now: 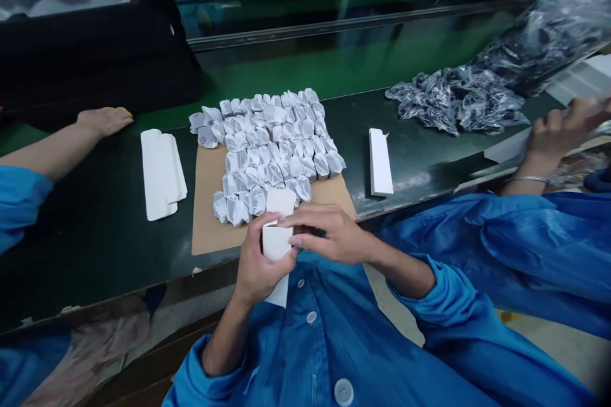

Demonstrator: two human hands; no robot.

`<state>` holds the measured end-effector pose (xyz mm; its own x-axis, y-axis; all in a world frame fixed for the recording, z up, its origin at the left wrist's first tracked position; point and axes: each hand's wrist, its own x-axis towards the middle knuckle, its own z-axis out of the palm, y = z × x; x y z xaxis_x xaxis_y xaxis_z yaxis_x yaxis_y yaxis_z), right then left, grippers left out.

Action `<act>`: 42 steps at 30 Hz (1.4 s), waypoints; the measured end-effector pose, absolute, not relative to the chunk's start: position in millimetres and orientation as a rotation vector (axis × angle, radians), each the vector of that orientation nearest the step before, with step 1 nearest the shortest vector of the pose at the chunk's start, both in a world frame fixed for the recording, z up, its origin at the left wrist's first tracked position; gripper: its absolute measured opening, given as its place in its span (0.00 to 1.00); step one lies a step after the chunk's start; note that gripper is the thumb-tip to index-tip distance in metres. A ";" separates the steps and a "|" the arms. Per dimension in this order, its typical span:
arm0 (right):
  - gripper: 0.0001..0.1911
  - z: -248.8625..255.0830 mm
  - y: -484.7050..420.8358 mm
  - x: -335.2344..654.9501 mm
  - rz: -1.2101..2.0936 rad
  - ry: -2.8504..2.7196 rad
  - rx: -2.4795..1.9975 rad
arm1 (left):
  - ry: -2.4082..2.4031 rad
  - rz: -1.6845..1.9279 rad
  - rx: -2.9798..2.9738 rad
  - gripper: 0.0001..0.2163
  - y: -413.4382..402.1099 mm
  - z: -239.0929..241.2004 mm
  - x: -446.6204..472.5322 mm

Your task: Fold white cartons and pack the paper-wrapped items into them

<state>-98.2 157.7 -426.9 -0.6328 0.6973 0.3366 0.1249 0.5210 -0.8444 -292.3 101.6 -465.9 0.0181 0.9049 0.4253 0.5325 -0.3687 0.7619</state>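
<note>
My left hand (260,264) is wrapped round a small white cardboard box (277,243), held upright in front of my chest with its top flap raised. The fingers of my right hand (334,232) press at the box's open upper edge. Just beyond my hands, rows of white paper-wrapped pieces (272,146) lie on a brown cardboard sheet (209,203). Left of the sheet is a stack of flat white carton blanks (160,172). A second white box (380,162), folded up, rests on the table to the right.
A pile of clear plastic bags with dark items (453,102) lies at the right, beside a large plastic bag (554,32). Co-workers' hands show at the left (102,121) and right (558,130). A black bin (95,57) stands far left, near a green conveyor (353,57).
</note>
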 end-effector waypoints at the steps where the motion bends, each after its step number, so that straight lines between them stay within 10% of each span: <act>1: 0.15 -426.4 162.9 -97.0 1.182 -1.995 -0.709 | 1.449 1.260 1.935 0.22 100.5 -464.6 -292.7; 11: 0.17 -434.6 170.6 -112.0 1.813 -1.427 -0.899 | 1.436 0.998 2.029 0.18 101.5 -463.2 -291.6; 19: 0.07 -440.0 149.2 -117.6 1.218 -1.683 -0.844 | 1.536 1.220 1.928 0.46 86.4 -485.0 -277.6; 31: 0.12 -477.9 119.0 -127.4 0.366 -1.910 -0.716 | 1.428 0.915 1.945 0.39 79.8 -481.5 -285.7; 35: 0.16 -480.9 119.5 -131.0 0.672 -1.944 -0.715 | 1.561 1.100 1.768 0.34 80.4 -488.9 -287.7; 39: 0.47 -476.9 110.8 -133.4 1.280 -1.911 -0.924 | 1.753 1.667 1.282 0.30 93.1 -481.6 -299.3; 42: 0.33 -471.7 113.6 -128.0 1.518 -1.934 -1.071 | 1.765 1.718 1.381 0.31 98.4 -468.1 -315.4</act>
<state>-128.0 113.6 -471.7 -0.5940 0.7971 -0.1085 0.2948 0.0903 -0.9513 -315.4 98.4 -468.1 -0.4836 0.7862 0.3848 0.4058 -0.1881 0.8944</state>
